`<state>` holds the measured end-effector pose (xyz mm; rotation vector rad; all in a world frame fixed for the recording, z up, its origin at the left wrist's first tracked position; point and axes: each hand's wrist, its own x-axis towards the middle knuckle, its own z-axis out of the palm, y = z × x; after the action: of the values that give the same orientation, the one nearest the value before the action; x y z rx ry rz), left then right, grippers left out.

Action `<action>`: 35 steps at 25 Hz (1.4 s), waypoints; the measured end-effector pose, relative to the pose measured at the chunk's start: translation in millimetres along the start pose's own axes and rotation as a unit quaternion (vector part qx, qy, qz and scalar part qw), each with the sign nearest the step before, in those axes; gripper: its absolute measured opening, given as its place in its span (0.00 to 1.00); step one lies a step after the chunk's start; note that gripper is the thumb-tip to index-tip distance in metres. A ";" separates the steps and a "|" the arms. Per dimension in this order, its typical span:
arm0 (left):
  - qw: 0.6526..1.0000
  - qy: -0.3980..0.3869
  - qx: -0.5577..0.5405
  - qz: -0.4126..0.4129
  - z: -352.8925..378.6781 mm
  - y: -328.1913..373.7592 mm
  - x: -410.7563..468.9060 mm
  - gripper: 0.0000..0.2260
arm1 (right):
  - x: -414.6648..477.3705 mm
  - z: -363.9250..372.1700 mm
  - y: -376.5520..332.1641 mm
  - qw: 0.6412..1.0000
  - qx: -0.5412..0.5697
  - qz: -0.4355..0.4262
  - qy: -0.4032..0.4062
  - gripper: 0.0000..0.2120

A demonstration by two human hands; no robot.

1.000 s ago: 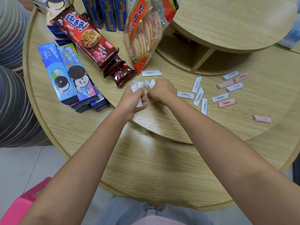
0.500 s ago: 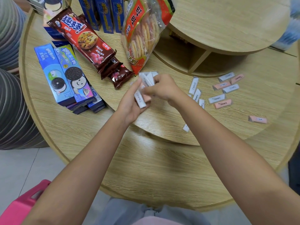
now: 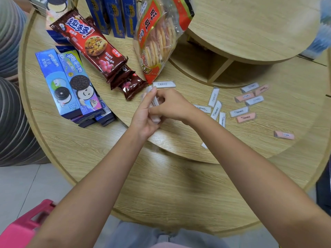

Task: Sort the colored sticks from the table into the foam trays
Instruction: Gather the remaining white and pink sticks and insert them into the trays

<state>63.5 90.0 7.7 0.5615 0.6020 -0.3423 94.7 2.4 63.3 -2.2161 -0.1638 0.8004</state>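
My left hand [image 3: 143, 115] and my right hand [image 3: 172, 104] meet above the middle wooden tier [image 3: 179, 140]. Together they hold a small bundle of white sticks [image 3: 155, 102], with fingers of both curled round it. One white stick [image 3: 163, 84] lies just beyond the hands, by the rice cracker bag. More white sticks [image 3: 215, 109] lie to the right of my right wrist. Further right are mixed white and pink sticks [image 3: 245, 117], and a lone pink stick [image 3: 284, 135] sits apart. No foam tray is in view.
Snack packs crowd the left: blue cookie boxes [image 3: 69, 85], a red-brown cookie pack [image 3: 93, 45], a rice cracker bag [image 3: 157, 38]. A raised round top tier [image 3: 250, 24] stands at the back right. A pink stool [image 3: 23, 224] is at the lower left.
Both hands lifted the gathered white sticks off the tier and squeezed them into a tighter bundle. The view shifted slightly. The loose sticks at the right stayed put.
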 end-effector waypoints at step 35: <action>0.921 -0.080 0.380 0.017 23.5 -88.6 -30.1 0.16 | -87.9 -52.6 125.2 0.979 0.201 -0.009 0.041 0.20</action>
<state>9.9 9.8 7.4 1.2756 0.2807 -0.5883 40.1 -148.9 46.3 -1.8572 0.0181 0.6636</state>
